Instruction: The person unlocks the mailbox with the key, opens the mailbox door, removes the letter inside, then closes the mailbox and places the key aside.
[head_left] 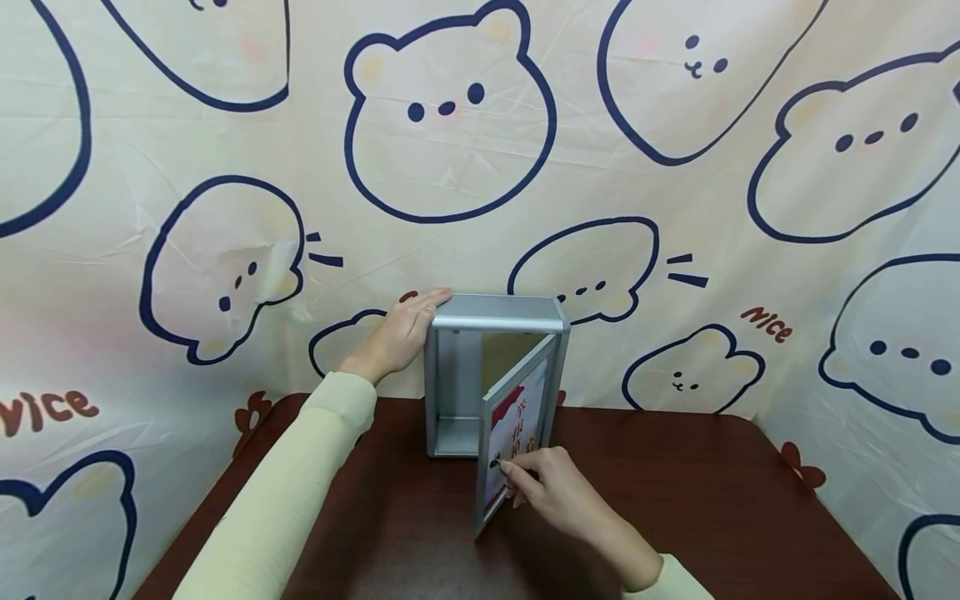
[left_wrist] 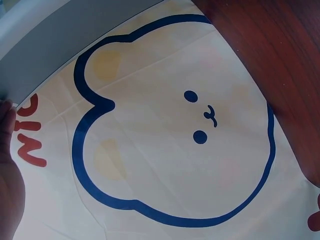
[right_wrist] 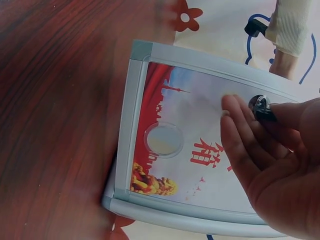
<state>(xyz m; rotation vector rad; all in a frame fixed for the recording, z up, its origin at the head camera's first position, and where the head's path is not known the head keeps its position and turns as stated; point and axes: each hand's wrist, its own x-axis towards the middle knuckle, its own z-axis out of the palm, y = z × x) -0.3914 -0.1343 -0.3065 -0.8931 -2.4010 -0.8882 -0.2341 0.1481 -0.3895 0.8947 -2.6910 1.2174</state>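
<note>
A silver-grey metal box (head_left: 495,310) stands upright on the table, its framed door (head_left: 517,417) swung partway out toward me. My left hand (head_left: 401,329) rests on the box's upper left corner, fingers laid over the top; the left wrist view catches only a piece of this hand (left_wrist: 11,180) beside the grey box side (left_wrist: 75,40). On the door's printed front is a round chrome lock with a black-headed key (right_wrist: 264,113). My right hand (head_left: 558,492) pinches that key between thumb and index finger, the other fingers (right_wrist: 245,135) reaching over the door face.
The dark reddish-brown table (head_left: 675,500) carries the box near its back edge. Directly behind hangs a cream cloth (head_left: 450,167) printed with cartoon animal outlines. A clear round disc (right_wrist: 164,140) sits on the door's print.
</note>
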